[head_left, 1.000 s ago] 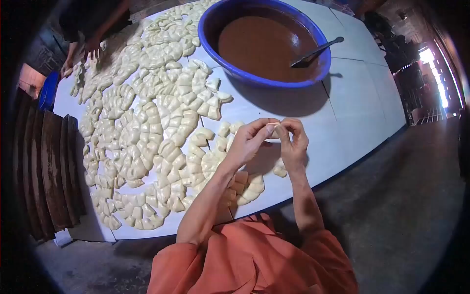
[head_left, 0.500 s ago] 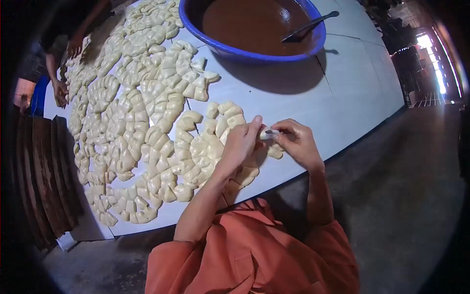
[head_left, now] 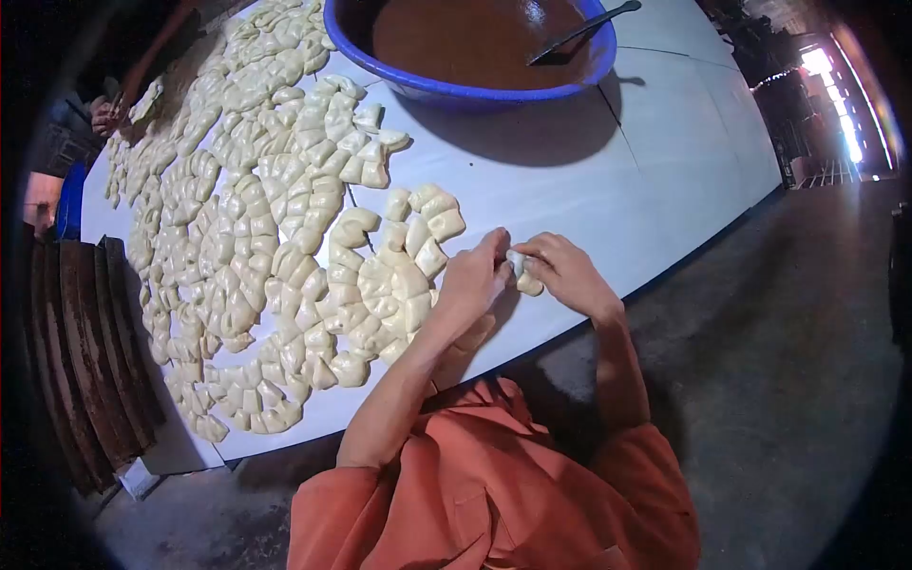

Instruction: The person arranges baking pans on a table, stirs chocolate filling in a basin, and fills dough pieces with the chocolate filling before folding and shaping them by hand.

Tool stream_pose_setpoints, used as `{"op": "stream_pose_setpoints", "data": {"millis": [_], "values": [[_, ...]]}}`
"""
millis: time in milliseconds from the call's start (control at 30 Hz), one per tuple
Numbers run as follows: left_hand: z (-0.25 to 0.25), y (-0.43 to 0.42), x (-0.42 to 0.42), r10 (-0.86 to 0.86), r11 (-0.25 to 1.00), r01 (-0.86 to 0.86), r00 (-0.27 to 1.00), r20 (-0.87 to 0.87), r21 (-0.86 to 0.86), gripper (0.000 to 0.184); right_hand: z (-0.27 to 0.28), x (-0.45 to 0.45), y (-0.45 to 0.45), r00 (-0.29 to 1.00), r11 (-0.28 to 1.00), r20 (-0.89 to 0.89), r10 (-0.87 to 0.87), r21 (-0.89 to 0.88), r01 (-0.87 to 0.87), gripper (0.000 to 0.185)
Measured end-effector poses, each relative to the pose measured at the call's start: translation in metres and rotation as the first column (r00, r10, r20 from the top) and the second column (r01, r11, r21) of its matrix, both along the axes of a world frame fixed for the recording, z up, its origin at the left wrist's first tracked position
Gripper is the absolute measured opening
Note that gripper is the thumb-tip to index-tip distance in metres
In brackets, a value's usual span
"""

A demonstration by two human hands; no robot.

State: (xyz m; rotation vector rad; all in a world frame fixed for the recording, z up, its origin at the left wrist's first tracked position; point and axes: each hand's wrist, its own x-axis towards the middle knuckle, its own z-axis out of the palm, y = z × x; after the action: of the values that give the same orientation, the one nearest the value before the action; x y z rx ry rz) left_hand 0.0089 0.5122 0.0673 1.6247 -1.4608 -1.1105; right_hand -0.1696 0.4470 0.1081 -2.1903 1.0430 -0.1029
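Observation:
Both my hands meet over the front part of the white table [head_left: 665, 176]. My left hand [head_left: 472, 280] is closed on one side of a small white piece [head_left: 516, 261], thumb and fingers pressed to it. The fingers of my right hand [head_left: 567, 273] pinch the same piece from the other side. Just beneath lies a pale dough piece [head_left: 529, 284], partly hidden by my right fingers. To the left, many glossy pale dough pieces [head_left: 389, 285] lie side by side in curved rows.
A blue basin [head_left: 465, 90] of brown liquid stands at the back, a dark utensil [head_left: 584, 33] resting in it. Curved brown trays [head_left: 90, 351] stand at the left edge. A co-worker's hand [head_left: 104, 116] is at the far left, near a dough strip.
The view has shifted, so the basin sits higher and further left. My hands have turned around the small piece between them. The co-worker's hands have moved at the dough's far edge.

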Motion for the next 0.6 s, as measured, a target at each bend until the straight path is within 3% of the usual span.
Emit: {"op": "stream_pose_setpoints", "data": {"millis": [33,100,133,300,367,400,467,567,600], "values": [[0.000,0.001,0.000,0.005,1.000,-0.005,1.000,0.003,-0.002,0.044,0.002,0.000,0.002,1.000,1.000,0.003,0.005,-0.002,-0.005,0.027],[0.003,0.006,0.005,0.054,0.998,-0.053,0.998,0.044,-0.021,0.048,0.007,0.006,0.005,0.983,0.985,0.072,-0.169,0.051,0.165,0.026],[0.005,0.012,0.010,0.076,0.992,-0.072,0.997,0.034,-0.104,0.045,0.004,0.008,0.004,0.975,0.984,0.133,-0.178,-0.009,0.180,0.026],[0.037,0.010,0.055,0.243,0.961,-0.219,0.960,0.139,-0.170,0.031,0.013,0.053,0.002,0.956,0.965,0.138,-0.260,0.067,0.253,0.026],[0.030,0.007,0.071,0.253,0.959,-0.229,0.957,0.143,-0.165,0.035,-0.003,0.075,0.003,0.985,0.937,0.166,0.052,-0.350,0.010,0.025],[0.029,0.004,0.075,0.257,0.958,-0.232,0.955,0.148,-0.168,0.035,-0.007,0.087,0.004,0.981,0.915,0.169,0.098,-0.402,-0.022,0.024],[0.025,-0.002,0.080,0.210,0.916,-0.057,0.913,0.351,-0.397,0.033,-0.032,0.098,-0.007,0.973,0.900,0.169,0.158,-0.430,-0.071,0.021],[0.017,-0.009,0.086,0.168,0.886,-0.013,0.940,0.296,-0.464,0.029,-0.033,0.102,-0.024,0.954,0.908,0.203,0.221,-0.400,-0.126,0.017],[0.012,-0.013,0.088,0.135,0.935,-0.013,0.937,0.321,-0.354,0.023,-0.027,0.098,-0.027,0.948,0.980,0.306,0.086,-0.197,-0.025,0.016]]}}
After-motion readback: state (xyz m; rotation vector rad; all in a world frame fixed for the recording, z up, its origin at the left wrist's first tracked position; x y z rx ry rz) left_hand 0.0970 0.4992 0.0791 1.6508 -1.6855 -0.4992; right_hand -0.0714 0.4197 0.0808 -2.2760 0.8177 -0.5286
